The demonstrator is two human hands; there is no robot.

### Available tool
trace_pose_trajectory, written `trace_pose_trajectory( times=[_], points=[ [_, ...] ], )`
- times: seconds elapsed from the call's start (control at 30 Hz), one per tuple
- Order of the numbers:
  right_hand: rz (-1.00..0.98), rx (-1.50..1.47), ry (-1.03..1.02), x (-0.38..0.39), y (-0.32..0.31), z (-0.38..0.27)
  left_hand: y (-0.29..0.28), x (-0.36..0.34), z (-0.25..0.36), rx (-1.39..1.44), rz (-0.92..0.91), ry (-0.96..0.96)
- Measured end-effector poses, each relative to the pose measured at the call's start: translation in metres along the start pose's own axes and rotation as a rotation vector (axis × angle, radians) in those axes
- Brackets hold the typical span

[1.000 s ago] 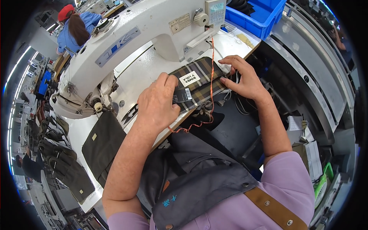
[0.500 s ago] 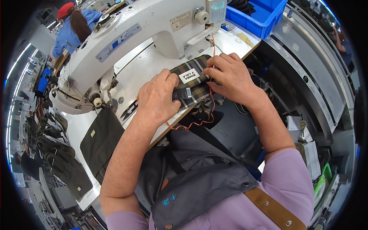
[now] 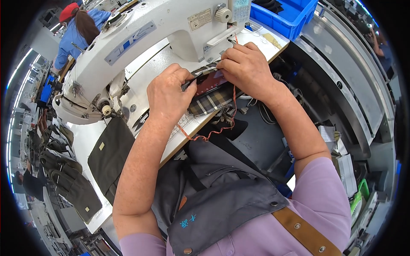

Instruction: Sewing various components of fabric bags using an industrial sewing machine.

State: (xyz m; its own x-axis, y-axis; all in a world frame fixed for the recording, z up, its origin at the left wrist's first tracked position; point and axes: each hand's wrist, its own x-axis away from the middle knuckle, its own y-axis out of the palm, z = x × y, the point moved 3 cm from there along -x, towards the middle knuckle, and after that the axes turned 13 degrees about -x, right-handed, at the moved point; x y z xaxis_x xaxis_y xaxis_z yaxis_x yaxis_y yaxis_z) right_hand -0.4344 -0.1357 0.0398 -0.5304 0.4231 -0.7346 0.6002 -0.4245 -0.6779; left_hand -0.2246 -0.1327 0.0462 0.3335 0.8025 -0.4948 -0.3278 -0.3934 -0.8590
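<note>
A plaid fabric piece [image 3: 212, 102] lies at the front edge of the sewing table, its upper layer lifted and folded back. Between my hands a dark red-brown surface with small dots [image 3: 210, 84] shows inside it. My left hand [image 3: 168, 90] is closed, pinching the raised edge at the left end. At the right end of that edge, my right hand [image 3: 247, 70] has its fingers closed on the fabric; its fingertips are partly hidden. An orange cord [image 3: 208, 137] hangs in a loop past the table edge. Thread snips [image 3: 140, 122] lie beside my left wrist, partly covered.
The white sewing machine [image 3: 132, 40] arches over the table beyond my hands. A dark green fabric panel [image 3: 110, 154] lies to the left, with more dark pieces [image 3: 70, 183] further left. A blue crate [image 3: 287, 22] stands at the back right. Another person [image 3: 81, 32] sits at the far left.
The plaid piece has been opened: its upper layer with the white label is lifted away and the red-brown inside now shows. Both hands have moved slightly up and left.
</note>
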Motion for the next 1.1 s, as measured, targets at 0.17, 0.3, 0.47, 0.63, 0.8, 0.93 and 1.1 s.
trace_pose_trajectory(
  times=[0.17,0.3,0.47,0.63,0.8,0.93,1.1],
  points=[
    [0.054,-0.097,0.064,-0.007,0.000,0.002,0.002,0.001,-0.009,0.097,0.030,-0.060],
    [0.048,-0.143,0.115,-0.004,0.003,0.006,0.003,0.000,-0.012,0.193,0.049,-0.090],
    [0.049,-0.181,0.164,-0.007,0.003,0.007,0.001,-0.002,-0.014,0.204,0.106,-0.050],
    [0.038,-0.189,0.190,-0.012,0.005,0.008,-0.003,-0.005,-0.015,0.226,0.142,-0.045],
    [0.050,-0.221,0.201,-0.013,0.010,0.008,0.000,-0.003,-0.016,0.266,0.076,-0.035],
    [0.042,-0.224,0.182,-0.013,0.011,0.008,-0.001,-0.004,-0.016,0.258,0.065,-0.043],
    [0.043,-0.238,0.177,-0.014,0.012,0.009,0.000,-0.004,-0.019,0.277,0.078,-0.027]
  ],
)
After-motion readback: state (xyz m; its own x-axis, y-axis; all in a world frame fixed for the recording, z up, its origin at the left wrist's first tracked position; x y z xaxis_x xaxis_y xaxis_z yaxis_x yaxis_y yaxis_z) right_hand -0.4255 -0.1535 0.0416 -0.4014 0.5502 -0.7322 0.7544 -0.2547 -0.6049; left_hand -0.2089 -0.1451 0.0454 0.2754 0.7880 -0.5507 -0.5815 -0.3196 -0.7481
